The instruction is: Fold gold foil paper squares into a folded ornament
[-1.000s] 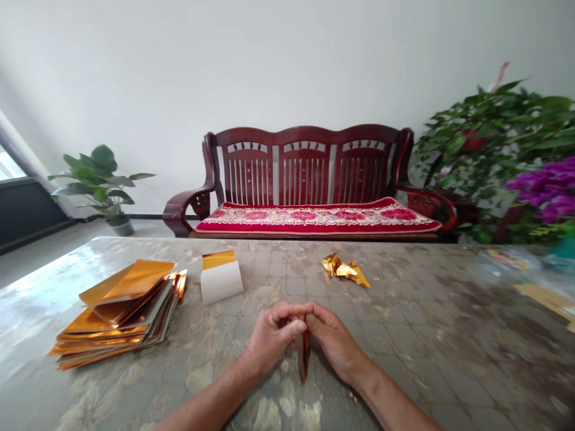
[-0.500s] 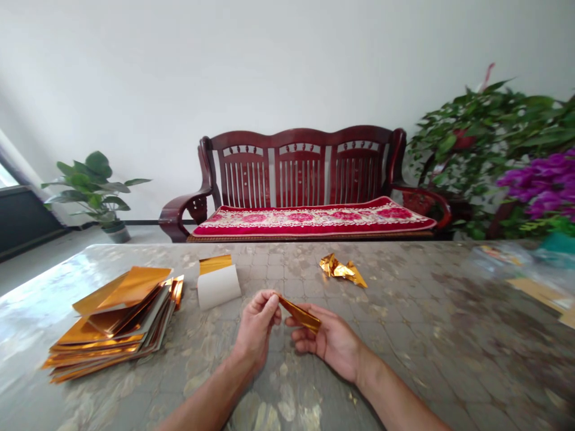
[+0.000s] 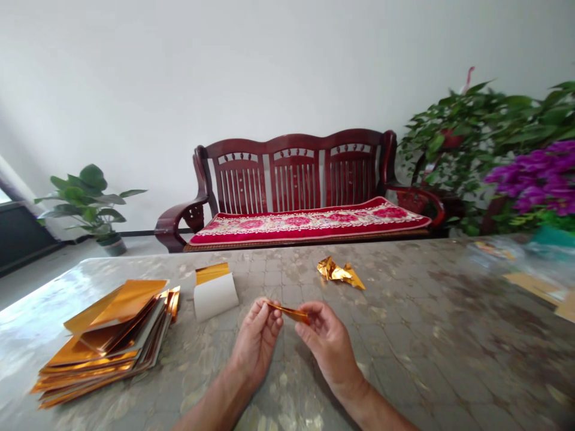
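A narrow folded strip of gold foil paper (image 3: pixel 290 312) is held level just above the table, between both hands. My left hand (image 3: pixel 256 335) pinches its left end between thumb and fingers. At the other end, my right hand (image 3: pixel 327 338) grips the strip with the thumb in front and the fingers behind. Beyond my hands lies a crumpled, folded gold foil piece (image 3: pixel 340 273). To the left rests a curled sheet of gold foil paper (image 3: pixel 216 296), its pale back showing. Farther left is a loose stack of gold foil paper sheets (image 3: pixel 108 344).
The patterned table (image 3: pixel 417 341) stretches across the foreground. At its right side lie clear plastic bags (image 3: pixel 494 256) and tan card (image 3: pixel 534 288). Behind it stands a dark red wooden bench (image 3: pixel 296 179) with a floral cushion, flanked by a potted plant (image 3: pixel 92 203) and purple flowers (image 3: pixel 539 179).
The foil strip has turned from slanting to nearly level. My right hand has rolled over, bringing its thumb onto the strip's right end. The camera view has tilted and shifted slightly.
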`<state>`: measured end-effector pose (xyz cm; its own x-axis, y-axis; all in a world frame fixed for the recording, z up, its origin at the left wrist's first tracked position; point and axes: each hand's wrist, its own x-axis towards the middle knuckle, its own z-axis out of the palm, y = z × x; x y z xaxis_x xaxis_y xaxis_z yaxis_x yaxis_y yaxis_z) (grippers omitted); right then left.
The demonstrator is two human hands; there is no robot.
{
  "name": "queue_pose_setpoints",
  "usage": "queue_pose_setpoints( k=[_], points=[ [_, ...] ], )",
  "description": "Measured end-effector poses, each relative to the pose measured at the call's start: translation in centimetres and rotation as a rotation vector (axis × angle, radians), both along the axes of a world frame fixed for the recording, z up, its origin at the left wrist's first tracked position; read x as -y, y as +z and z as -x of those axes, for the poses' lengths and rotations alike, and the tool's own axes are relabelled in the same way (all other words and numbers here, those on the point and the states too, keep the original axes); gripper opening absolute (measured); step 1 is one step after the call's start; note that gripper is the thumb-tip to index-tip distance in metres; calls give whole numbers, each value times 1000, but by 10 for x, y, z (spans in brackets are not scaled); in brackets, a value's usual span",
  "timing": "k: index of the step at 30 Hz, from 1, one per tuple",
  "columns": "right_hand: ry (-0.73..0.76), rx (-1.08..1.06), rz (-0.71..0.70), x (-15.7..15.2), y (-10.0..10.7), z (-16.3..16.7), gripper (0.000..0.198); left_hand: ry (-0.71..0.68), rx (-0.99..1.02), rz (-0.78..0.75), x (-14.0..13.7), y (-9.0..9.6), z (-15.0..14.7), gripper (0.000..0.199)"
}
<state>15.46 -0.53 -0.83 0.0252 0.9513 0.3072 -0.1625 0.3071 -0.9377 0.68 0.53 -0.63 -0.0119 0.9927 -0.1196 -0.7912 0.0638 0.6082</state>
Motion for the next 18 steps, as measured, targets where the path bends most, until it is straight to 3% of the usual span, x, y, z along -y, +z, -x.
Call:
queue_pose_setpoints(
  k=[4,10,14,18],
  points=[
    [-107,123,-225,3,3,-1,5,-75,59,-27,2,-3,-1,21],
    [-198,308,-444,4,6,-7,19,-100,24,-18,3,-4,-6,24],
    [-185,446,-505,4,4,-11,28,-167,-20,10,6,0,-8,31],
    [-169,550,-526,2,1,-17,30,-249,-94,75,10,7,-7,26]
  ],
)
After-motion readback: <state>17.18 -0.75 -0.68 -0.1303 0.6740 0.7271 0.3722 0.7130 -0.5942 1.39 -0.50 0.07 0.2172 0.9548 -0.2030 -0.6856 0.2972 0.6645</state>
